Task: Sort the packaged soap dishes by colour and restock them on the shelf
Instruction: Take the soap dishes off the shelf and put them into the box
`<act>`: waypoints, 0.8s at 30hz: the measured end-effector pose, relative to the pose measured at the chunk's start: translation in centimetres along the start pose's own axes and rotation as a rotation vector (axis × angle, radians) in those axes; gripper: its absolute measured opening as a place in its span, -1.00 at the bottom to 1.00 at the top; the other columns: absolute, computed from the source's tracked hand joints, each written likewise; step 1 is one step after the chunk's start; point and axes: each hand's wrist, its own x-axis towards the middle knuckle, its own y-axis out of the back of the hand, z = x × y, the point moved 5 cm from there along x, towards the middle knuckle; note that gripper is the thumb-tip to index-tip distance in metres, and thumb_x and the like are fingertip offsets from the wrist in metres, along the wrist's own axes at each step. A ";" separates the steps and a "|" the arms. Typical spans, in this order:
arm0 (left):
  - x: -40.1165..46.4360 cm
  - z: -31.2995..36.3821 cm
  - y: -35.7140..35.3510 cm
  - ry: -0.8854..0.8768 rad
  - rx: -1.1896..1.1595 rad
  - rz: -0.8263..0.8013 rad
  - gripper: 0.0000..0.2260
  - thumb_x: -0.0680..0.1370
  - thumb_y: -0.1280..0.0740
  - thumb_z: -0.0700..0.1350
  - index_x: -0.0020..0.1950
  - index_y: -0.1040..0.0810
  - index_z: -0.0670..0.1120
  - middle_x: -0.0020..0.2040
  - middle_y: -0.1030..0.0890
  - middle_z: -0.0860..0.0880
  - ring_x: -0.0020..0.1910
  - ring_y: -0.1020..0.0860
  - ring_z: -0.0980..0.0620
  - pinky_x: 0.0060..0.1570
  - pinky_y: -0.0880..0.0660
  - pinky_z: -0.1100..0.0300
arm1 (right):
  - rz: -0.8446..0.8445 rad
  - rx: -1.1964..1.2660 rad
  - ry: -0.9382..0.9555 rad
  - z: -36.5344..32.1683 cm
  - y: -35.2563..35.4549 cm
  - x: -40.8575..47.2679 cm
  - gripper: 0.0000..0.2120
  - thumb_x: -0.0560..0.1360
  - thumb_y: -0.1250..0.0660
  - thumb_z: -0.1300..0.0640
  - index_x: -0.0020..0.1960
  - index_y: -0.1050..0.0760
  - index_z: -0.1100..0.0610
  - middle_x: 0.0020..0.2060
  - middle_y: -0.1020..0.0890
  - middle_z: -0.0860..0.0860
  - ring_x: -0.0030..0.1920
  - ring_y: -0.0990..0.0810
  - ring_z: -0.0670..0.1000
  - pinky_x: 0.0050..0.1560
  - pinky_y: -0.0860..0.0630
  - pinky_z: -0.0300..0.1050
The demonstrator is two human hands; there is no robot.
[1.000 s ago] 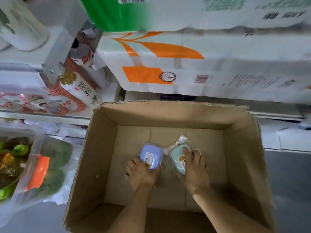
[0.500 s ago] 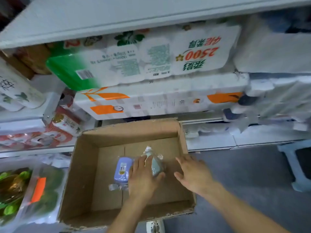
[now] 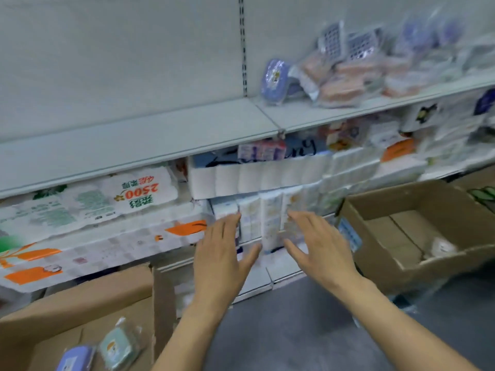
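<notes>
Two packaged soap dishes, one purple [image 3: 73, 358] and one teal [image 3: 117, 346], remain unsorted in the near cardboard box [image 3: 80, 303]. Beyond the box, left hand [image 3: 221, 253] and right hand [image 3: 321, 249] hover with fingers spread, holding nothing. Farther, above the box, the shelf [image 3: 308, 113] carries purple and pink dishes. Restocking appears partly complete.

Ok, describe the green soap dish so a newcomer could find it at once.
Start at the cardboard box in the bottom-left corner. Two bagged soap dishes lie inside it, side by side. The green soap dish is the right-hand one, pale green; the purple soap dish lies left of it.
</notes>
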 end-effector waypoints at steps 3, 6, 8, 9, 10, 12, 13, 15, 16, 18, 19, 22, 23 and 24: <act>3.1 6.2 -0.9 -0.081 -0.020 0.014 -0.43 0.49 -0.30 0.23 0.42 -0.41 -0.04 0.25 -0.54 0.00 0.21 -0.50 -0.04 0.14 -0.46 0.05 | 0.081 -0.024 -0.055 5.2 4.8 0.6 -0.47 0.47 -0.37 -0.05 0.39 -0.37 0.03 0.27 -0.51 -0.01 0.19 -0.53 0.10 0.02 -0.52 0.07; 6.7 11.2 -1.9 -0.163 -0.054 0.038 -0.46 0.51 -0.37 0.16 0.42 -0.41 -0.03 0.26 -0.53 0.01 0.23 -0.47 -0.03 0.15 -0.44 0.07 | 0.133 -0.055 -0.104 9.8 8.4 1.8 -0.45 0.51 -0.32 -0.07 0.45 -0.30 0.00 0.34 -0.44 -0.04 0.30 -0.44 0.04 0.15 -0.43 0.00; 9.3 13.9 -2.7 -0.218 -0.053 0.045 -0.47 0.52 -0.38 0.14 0.43 -0.40 -0.02 0.27 -0.52 0.01 0.24 -0.46 -0.02 0.15 -0.42 0.10 | 0.165 -0.052 -0.129 12.8 10.4 2.9 -0.46 0.54 -0.30 -0.06 0.47 -0.28 0.00 0.36 -0.42 -0.04 0.33 -0.41 0.02 0.19 -0.39 -0.04; 10.6 15.1 -3.2 -0.240 -0.062 0.047 -0.47 0.52 -0.38 0.13 0.44 -0.39 -0.02 0.28 -0.51 0.01 0.25 -0.46 -0.01 0.15 -0.41 0.12 | 0.185 -0.045 -0.138 14.3 11.3 3.5 -0.46 0.54 -0.30 -0.06 0.48 -0.28 0.00 0.36 -0.42 -0.04 0.34 -0.40 0.02 0.19 -0.38 -0.04; 12.0 16.2 -3.7 -0.257 -0.076 0.046 -0.47 0.52 -0.38 0.12 0.45 -0.38 -0.02 0.29 -0.50 0.02 0.26 -0.45 0.00 0.16 -0.39 0.13 | 0.206 -0.043 -0.143 15.6 12.2 4.3 -0.47 0.55 -0.30 -0.05 0.48 -0.28 -0.01 0.36 -0.42 -0.05 0.34 -0.39 0.02 0.19 -0.38 -0.04; 14.5 18.4 -4.9 -0.281 -0.104 0.042 -0.45 0.53 -0.37 0.13 0.47 -0.36 -0.01 0.29 -0.49 0.03 0.27 -0.43 0.02 0.19 -0.37 0.14 | 0.225 -0.046 -0.151 18.3 13.4 5.9 -0.47 0.55 -0.29 -0.05 0.48 -0.26 -0.03 0.37 -0.40 -0.07 0.35 -0.37 0.02 0.20 -0.38 -0.04; 15.8 19.4 -5.5 -0.290 -0.111 0.042 -0.44 0.53 -0.36 0.14 0.47 -0.35 -0.01 0.30 -0.48 0.04 0.27 -0.42 0.03 0.20 -0.36 0.14 | 0.227 -0.045 -0.154 19.8 13.9 6.8 -0.47 0.56 -0.28 -0.04 0.48 -0.24 -0.04 0.38 -0.38 -0.08 0.35 -0.36 0.01 0.21 -0.38 -0.03; 18.5 21.3 -7.0 -0.305 -0.134 0.038 -0.45 0.53 -0.35 0.14 0.47 -0.34 0.00 0.29 -0.47 0.06 0.27 -0.41 0.04 0.19 -0.35 0.15 | 0.234 -0.040 -0.151 22.6 14.7 8.8 -0.48 0.56 -0.27 -0.04 0.48 -0.23 -0.05 0.39 -0.36 -0.10 0.35 -0.37 0.00 0.20 -0.42 -0.02; 19.9 22.2 -7.9 -0.312 -0.153 0.036 -0.46 0.53 -0.36 0.14 0.46 -0.34 0.01 0.27 -0.47 0.06 0.25 -0.41 0.04 0.17 -0.35 0.17 | 0.237 -0.039 -0.151 24.1 15.0 9.9 -0.49 0.56 -0.26 -0.04 0.48 -0.22 -0.05 0.38 -0.36 -0.10 0.34 -0.37 0.00 0.18 -0.43 -0.02; 22.9 24.3 -9.7 -0.327 -0.183 0.032 -0.48 0.54 -0.37 0.12 0.45 -0.35 0.01 0.22 -0.48 0.06 0.21 -0.42 0.04 0.12 -0.36 0.18 | 0.244 -0.050 -0.162 27.3 15.7 12.3 -0.49 0.57 -0.26 -0.04 0.47 -0.24 -0.03 0.37 -0.37 -0.08 0.32 -0.38 0.00 0.15 -0.42 -0.04; 24.4 25.4 -10.7 -0.331 -0.192 0.027 -0.47 0.54 -0.37 0.11 0.46 -0.35 0.01 0.23 -0.47 0.06 0.22 -0.41 0.04 0.14 -0.37 0.18 | 0.248 -0.056 -0.170 28.9 15.9 13.5 -0.49 0.56 -0.27 -0.04 0.47 -0.25 -0.02 0.37 -0.38 -0.07 0.32 -0.39 0.00 0.14 -0.43 -0.05; 29.2 28.7 -14.1 -0.327 -0.230 0.006 -0.48 0.54 -0.37 0.10 0.46 -0.35 0.01 0.30 -0.47 0.05 0.28 -0.38 0.06 0.22 -0.34 0.18 | 0.256 -0.048 -0.189 33.9 16.9 17.1 -0.48 0.55 -0.28 -0.04 0.48 -0.25 -0.01 0.36 -0.39 -0.07 0.31 -0.41 0.00 0.12 -0.47 -0.03; 30.7 29.9 -15.3 -0.329 -0.237 -0.003 -0.47 0.54 -0.36 0.10 0.46 -0.35 0.01 0.32 -0.47 0.05 0.30 -0.38 0.06 0.25 -0.33 0.18 | 0.255 -0.045 -0.200 35.5 17.2 18.1 -0.48 0.55 -0.28 -0.05 0.48 -0.25 -0.02 0.36 -0.38 -0.08 0.32 -0.40 -0.01 0.11 -0.47 -0.03; 32.1 31.0 -16.6 -0.336 -0.238 -0.017 -0.47 0.54 -0.36 0.11 0.47 -0.34 0.01 0.32 -0.46 0.05 0.31 -0.38 0.06 0.26 -0.33 0.17 | 0.252 -0.044 -0.216 37.1 17.4 19.0 -0.48 0.56 -0.27 -0.05 0.47 -0.25 -0.02 0.37 -0.37 -0.09 0.34 -0.38 -0.02 0.10 -0.46 -0.05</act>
